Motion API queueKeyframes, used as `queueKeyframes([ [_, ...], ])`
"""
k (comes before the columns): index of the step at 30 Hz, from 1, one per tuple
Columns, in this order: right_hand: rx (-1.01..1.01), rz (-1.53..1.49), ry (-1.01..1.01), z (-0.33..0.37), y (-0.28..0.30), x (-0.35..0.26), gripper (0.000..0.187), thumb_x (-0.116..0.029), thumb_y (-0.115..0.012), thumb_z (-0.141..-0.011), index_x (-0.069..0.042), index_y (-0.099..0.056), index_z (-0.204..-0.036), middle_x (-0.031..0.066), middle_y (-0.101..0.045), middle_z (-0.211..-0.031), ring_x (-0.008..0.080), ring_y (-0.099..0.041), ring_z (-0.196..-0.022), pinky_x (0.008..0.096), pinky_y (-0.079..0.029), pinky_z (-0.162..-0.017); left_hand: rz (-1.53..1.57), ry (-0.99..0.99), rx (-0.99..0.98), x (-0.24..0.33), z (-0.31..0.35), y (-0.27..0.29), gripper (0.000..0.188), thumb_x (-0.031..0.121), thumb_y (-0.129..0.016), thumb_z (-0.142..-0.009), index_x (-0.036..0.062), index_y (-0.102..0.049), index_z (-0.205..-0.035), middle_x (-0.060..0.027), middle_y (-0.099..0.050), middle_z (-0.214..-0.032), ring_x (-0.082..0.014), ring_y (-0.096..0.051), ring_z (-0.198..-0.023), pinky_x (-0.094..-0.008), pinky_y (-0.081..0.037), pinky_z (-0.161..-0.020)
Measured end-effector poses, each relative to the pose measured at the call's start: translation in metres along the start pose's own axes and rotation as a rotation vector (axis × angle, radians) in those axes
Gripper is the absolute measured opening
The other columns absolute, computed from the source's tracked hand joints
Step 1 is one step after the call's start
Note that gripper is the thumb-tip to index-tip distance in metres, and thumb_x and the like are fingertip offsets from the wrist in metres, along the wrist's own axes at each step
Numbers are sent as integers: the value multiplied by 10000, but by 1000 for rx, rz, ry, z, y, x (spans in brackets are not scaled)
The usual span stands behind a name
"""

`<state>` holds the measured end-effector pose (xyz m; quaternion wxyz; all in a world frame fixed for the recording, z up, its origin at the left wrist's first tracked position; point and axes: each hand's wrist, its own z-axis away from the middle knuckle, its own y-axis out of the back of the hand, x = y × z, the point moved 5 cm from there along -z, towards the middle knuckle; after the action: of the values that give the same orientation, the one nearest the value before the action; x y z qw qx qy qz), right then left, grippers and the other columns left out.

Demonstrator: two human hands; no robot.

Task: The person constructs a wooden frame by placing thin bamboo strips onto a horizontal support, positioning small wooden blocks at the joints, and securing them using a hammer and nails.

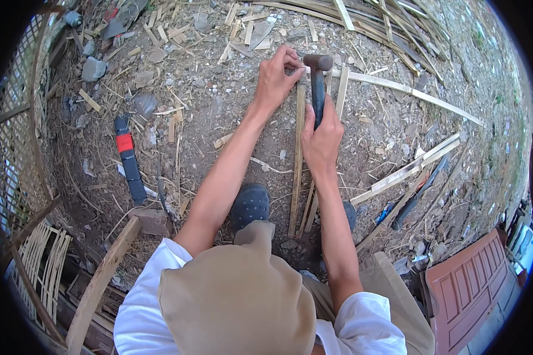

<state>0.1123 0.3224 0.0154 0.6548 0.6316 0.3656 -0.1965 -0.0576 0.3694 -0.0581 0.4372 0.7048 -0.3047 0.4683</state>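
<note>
My right hand [323, 139] is wrapped round the dark handle of a hammer [318, 83]. The hammer's rusty brown head is at the far end, just right of my left fingertips. My left hand [276, 77] is closed in a pinch at the far end of an upright-lying wooden strip [298, 154]; what sits between thumb and fingers is too small to make out. A pale thin slat [403, 89] runs from under the hammer head off to the right. Another light strip [342, 92] lies just right of the hammer, partly behind my right hand.
A pile of long slats [373, 29] lies at the far right. Pale strips [411, 168] and a dark-sheathed blade [420, 195] are to my right. A black sheath with red tape [128, 157] lies left. Near left stands a wooden beam [100, 284]; a brown panel [471, 290] is near right.
</note>
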Motion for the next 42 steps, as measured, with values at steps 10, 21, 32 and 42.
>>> queueKeyframes([
  [10,-6,17,14,-4,0,7,408,-69,-690,-1043,159,-621,-1374,389,-722,-1119,558,-732,-1010,571,-581,-879,4,6,1,-2,0,-1,342,19,-886,-883,23,-641,-1122,-124,-834,-921,-217,-834,-884,-348,-648,-779],
  [21,-28,41,16,-8,3,12,383,-76,-689,-1048,137,-632,-1361,373,-726,-1094,559,-736,-972,565,-583,-818,74,71,29,-7,5,-5,358,-80,-826,-896,-2,-602,-1165,-169,-800,-948,-263,-828,-913,-368,-671,-818],
  [32,-65,30,55,-3,4,18,391,-72,-693,-1045,132,-633,-1373,368,-726,-1080,554,-740,-975,578,-590,-830,79,103,37,2,13,-8,402,-129,-816,-857,-30,-649,-1210,-163,-753,-1122,-278,-795,-1069,-369,-691,-926],
  [42,-64,8,-1,-8,7,22,389,-69,-704,-1038,126,-643,-1368,364,-732,-1069,536,-755,-947,555,-593,-805,-108,32,5,7,20,-18,423,-53,-853,-829,-36,-741,-1237,-158,-707,-1236,-315,-774,-1125,-365,-660,-1018],
])
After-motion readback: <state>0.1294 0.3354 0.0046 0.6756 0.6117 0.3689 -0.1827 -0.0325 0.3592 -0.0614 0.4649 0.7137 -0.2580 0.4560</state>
